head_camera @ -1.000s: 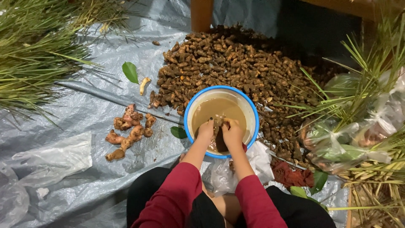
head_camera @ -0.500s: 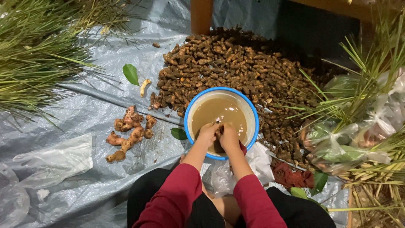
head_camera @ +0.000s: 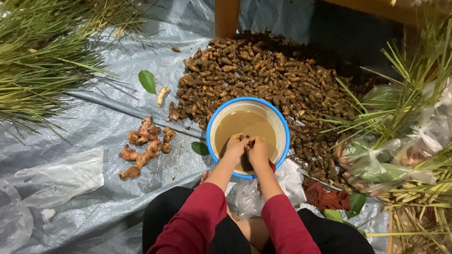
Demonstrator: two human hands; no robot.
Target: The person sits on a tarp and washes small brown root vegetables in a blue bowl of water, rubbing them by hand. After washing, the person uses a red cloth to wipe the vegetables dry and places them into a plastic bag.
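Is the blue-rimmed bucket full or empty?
Partly full: the bucket holds murky brown water below its rim, with both hands over it.

Perhaps a small root between both hands' fingers (head_camera: 246,141), mostly hidden over murky water (head_camera: 247,124).

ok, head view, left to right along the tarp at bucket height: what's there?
clear plastic bag → cleaned orange roots → small green leaf → blue-rimmed bucket of muddy water, with the left hand and right hand together in it → bagged greens
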